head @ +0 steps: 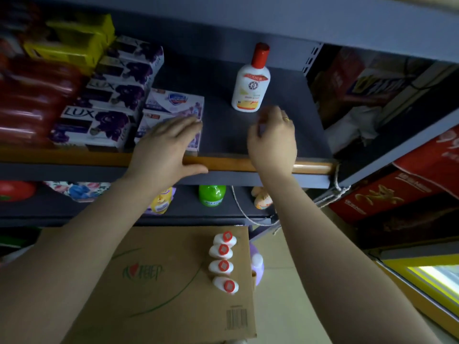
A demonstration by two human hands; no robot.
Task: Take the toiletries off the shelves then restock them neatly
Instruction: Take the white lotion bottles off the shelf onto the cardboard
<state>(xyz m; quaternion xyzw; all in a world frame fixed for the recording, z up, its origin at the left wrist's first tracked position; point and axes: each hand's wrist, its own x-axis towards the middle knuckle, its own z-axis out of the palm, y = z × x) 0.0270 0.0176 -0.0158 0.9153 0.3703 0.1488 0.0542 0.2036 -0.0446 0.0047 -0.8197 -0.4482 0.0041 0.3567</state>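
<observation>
We are laying our left hand point(166, 145) flat, fingers straight, on the soap boxes point(171, 117) at mid-frame, hovering our right hand point(273, 142) loosely curled and empty beside it, just below the white bottle point(250, 88) standing upright on the shelf point(248, 135).

two bare forearms, no sleeves showing, left hand point(165, 142) plain, right hand point(273, 140) with a thin gold ring point(287, 119) on one finger
</observation>
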